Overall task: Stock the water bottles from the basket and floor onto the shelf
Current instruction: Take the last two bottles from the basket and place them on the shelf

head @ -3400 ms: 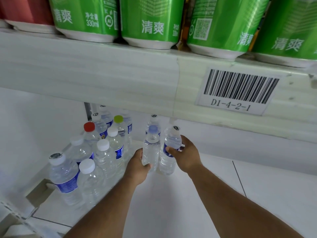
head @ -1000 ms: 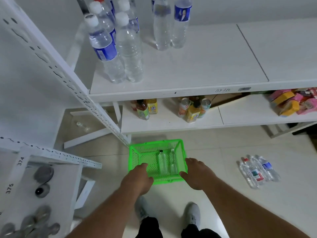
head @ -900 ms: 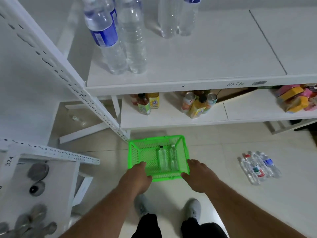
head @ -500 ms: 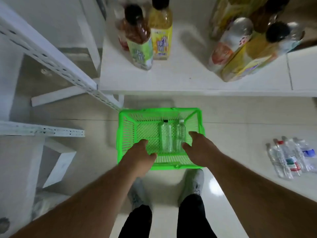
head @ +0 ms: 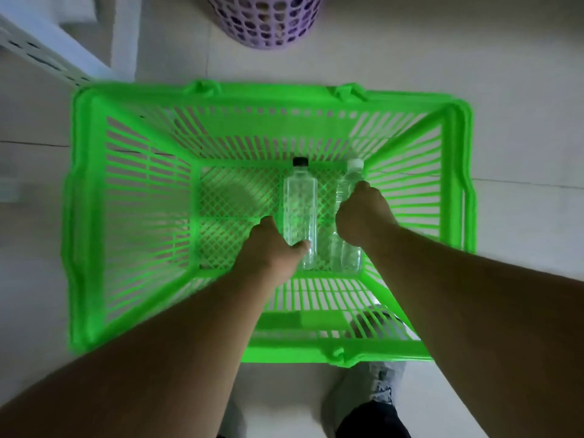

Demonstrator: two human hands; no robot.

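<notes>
A bright green plastic basket (head: 94, 216) fills the middle of the view, standing on the floor. Two clear water bottles lie side by side on its mesh bottom. The black-capped bottle (head: 299, 200) is on the left, and my left hand (head: 271, 248) is wrapped around its lower part. The white-capped bottle (head: 349, 181) lies to its right, with my right hand (head: 360, 213) closed over its middle, hiding most of it. Both forearms reach down into the basket.
A purple perforated bin (head: 265, 20) stands on the floor beyond the basket. A white shelf upright (head: 47, 49) crosses the top left corner. My shoes (head: 379, 390) and dark trouser legs show just below the basket's near rim. Pale floor tiles surround everything.
I have bent down from the shelf to the basket. Both hands have gone from above the basket's rim down inside it and closed on the two bottles.
</notes>
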